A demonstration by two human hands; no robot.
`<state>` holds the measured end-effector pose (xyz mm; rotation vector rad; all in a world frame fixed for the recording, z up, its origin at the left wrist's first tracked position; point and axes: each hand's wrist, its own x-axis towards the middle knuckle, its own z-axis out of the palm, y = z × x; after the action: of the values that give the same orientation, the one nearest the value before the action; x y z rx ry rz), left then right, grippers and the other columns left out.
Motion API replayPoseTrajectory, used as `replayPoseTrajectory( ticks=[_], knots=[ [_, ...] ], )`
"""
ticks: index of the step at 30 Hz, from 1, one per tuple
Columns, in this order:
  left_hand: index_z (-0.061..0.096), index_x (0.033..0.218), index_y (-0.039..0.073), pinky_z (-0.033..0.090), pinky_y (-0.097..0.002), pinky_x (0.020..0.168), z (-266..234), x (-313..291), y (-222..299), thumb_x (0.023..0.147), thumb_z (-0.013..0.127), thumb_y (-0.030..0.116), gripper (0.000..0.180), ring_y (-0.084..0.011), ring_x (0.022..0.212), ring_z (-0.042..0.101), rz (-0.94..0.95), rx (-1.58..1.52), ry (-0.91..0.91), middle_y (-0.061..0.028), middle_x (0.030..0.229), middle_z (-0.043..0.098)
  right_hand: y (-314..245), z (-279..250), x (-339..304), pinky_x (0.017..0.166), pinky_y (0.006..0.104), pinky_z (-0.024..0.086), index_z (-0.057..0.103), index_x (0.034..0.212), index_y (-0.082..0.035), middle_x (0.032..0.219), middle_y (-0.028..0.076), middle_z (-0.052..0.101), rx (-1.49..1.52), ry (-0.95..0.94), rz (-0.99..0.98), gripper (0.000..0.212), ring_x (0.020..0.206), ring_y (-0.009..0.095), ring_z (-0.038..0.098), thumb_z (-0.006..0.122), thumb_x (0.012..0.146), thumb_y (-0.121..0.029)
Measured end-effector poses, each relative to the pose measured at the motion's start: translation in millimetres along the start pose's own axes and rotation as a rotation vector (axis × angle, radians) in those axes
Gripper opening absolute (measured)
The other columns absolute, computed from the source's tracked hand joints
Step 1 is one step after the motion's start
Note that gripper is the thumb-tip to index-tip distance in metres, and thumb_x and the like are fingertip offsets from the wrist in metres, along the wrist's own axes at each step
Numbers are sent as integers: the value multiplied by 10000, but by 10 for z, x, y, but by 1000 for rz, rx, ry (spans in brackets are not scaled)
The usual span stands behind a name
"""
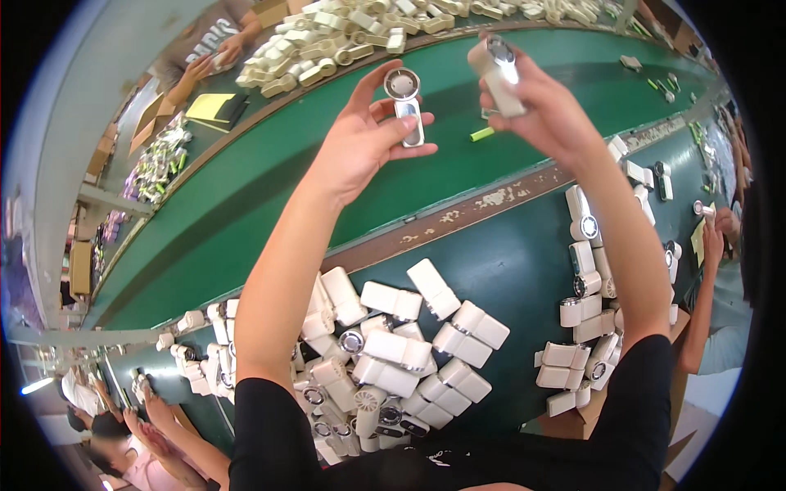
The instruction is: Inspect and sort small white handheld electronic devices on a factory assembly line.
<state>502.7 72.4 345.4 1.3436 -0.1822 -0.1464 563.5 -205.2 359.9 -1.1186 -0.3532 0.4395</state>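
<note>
Over the green belt, my left hand point(367, 135) is closed round a small white handheld fan point(402, 85). Its round head, ringed in chrome, points up, and a grey panel shows on the handle under my thumb. To the right, my right hand point(547, 110) grips a second white handheld fan point(501, 82), slightly blurred, with a shiny chrome part near its top. The two fans are apart. A bright green strip point(482, 134) lies on the belt below the right hand. In front of my body lies a heap of white fans point(397, 350) with chrome bands.
The green conveyor belt point(237, 209) crosses ahead, with a worn brown rail point(458, 214) along its near side. Beyond it lies a large pile of white housings point(327, 49). More fans point(581, 307) stand by my right arm. Several co-workers sit at left, right and far side.
</note>
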Motion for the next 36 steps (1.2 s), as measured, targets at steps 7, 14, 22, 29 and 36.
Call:
replayPoseTrajectory(
  ticks=[7, 14, 22, 29, 36],
  knots=[
    [257, 1707, 184, 627, -541, 1048, -56, -537, 155, 1017, 705, 30, 837, -302, 1328, 642, 87, -62, -61, -162, 1479, 571, 472, 729, -262, 884, 384, 544, 356, 1680, -95, 1410, 153, 612, 139, -170, 43, 686, 1109, 226, 656, 608, 1043, -120],
    [289, 1689, 168, 646, -458, 1028, -62, -627, 286, 1032, 602, -65, 764, -271, 1266, 666, 120, 34, -13, -172, 1426, 564, 541, 1074, -331, 933, 357, 594, 401, 1655, -101, 1368, 143, 625, -20, -81, -89, 686, 1237, 235, 673, 637, 1025, 33],
    [319, 1665, 146, 659, -445, 1008, 9, -611, 321, 1023, 605, -83, 739, -285, 1295, 656, 135, -8, -17, -180, 1403, 570, 568, 1159, -351, 922, 321, 577, 410, 1652, -103, 1360, 120, 610, -87, 22, -215, 716, 1235, 189, 646, 652, 997, 58],
    [334, 1661, 170, 655, -445, 1014, -1, -606, 266, 1013, 628, -81, 754, -264, 1322, 621, 132, -3, -19, -170, 1390, 572, 633, 1140, -341, 936, 292, 525, 406, 1659, -105, 1378, 99, 603, -85, 17, -252, 726, 1229, 152, 628, 625, 992, 76],
    [344, 1654, 173, 651, -445, 1015, 23, -643, 300, 1011, 644, -66, 749, -254, 1322, 613, 145, -4, -12, -161, 1384, 571, 630, 1149, -339, 938, 293, 518, 410, 1657, -104, 1380, 104, 600, -70, 3, -262, 729, 1234, 164, 632, 614, 985, 91]
  ],
)
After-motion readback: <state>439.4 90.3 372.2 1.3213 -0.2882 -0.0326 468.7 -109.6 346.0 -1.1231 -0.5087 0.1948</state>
